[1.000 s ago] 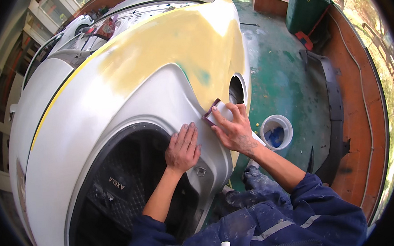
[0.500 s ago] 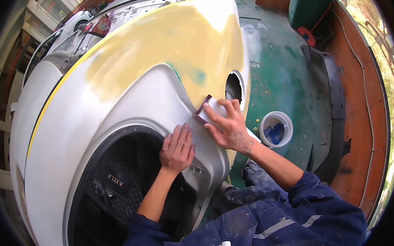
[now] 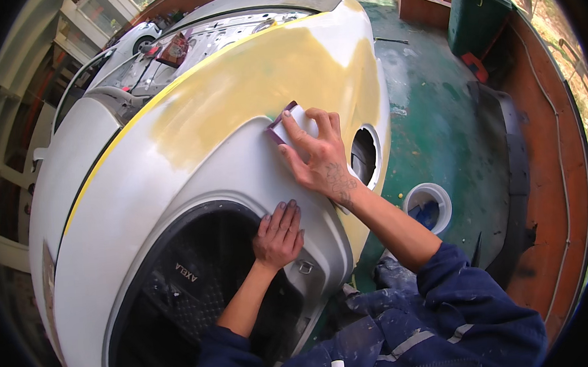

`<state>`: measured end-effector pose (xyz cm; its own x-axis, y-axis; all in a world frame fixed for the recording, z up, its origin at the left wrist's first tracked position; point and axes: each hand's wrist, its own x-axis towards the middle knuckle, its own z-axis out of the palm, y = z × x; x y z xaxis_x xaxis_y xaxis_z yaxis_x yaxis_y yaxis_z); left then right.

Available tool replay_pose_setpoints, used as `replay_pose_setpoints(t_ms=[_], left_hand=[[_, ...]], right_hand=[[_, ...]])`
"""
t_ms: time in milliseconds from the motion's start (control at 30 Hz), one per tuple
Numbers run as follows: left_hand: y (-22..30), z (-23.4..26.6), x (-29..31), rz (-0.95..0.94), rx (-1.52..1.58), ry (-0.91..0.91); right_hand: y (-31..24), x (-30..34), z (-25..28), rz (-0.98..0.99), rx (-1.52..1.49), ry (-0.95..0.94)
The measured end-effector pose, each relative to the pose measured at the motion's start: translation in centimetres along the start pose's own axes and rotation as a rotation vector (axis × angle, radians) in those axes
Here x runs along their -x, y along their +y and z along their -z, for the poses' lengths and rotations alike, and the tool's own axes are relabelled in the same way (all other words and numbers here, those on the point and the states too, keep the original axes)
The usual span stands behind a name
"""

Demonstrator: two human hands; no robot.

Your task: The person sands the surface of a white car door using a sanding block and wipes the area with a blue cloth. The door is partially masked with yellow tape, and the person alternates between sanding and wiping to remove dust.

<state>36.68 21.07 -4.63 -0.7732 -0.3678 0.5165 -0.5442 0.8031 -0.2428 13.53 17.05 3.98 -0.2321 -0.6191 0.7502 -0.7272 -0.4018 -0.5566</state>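
Note:
My right hand (image 3: 322,156) grips a white sanding block (image 3: 303,120) wrapped in dark purple sandpaper. The block rests on the car body panel (image 3: 236,116), where a white-grey raised edge meets the yellowish filler or primer coat. Lower down, my left hand (image 3: 280,237) lies flat on the pale panel, its fingers stretched out and holding nothing. It sits beside the dark-trimmed opening (image 3: 179,285) in the car body. A small metal latch loop (image 3: 305,267) shows just below that hand. To the right of my right wrist, the panel has an oval cut-out (image 3: 364,155).
On the green floor (image 3: 425,128) stands a white bucket (image 3: 445,204) with something blue inside. A long black bumper-like strip (image 3: 512,170) leans along the brown low wall (image 3: 557,187). A green bin (image 3: 478,17) is at the far right. My dusty trousered legs are below.
My right hand and the sanding block have moved up and left along the panel's edge, away from the oval cut-out. My left hand stays flat on the panel; the whole view has shifted slightly.

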Motion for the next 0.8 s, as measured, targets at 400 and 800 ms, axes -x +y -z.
replay_pose_setpoints(t_ms=[400,800], left_hand=[[-0.1,-0.3,0.8,0.026,0.075,0.026],[0.2,-1.7,1.0,0.054,0.151,0.107]], right_hand=[[-1.3,-5.2,-4.6,-0.561,-0.079,0.199],[-9.7,-8.6,-4.8,-0.298,-0.25,0.187]])
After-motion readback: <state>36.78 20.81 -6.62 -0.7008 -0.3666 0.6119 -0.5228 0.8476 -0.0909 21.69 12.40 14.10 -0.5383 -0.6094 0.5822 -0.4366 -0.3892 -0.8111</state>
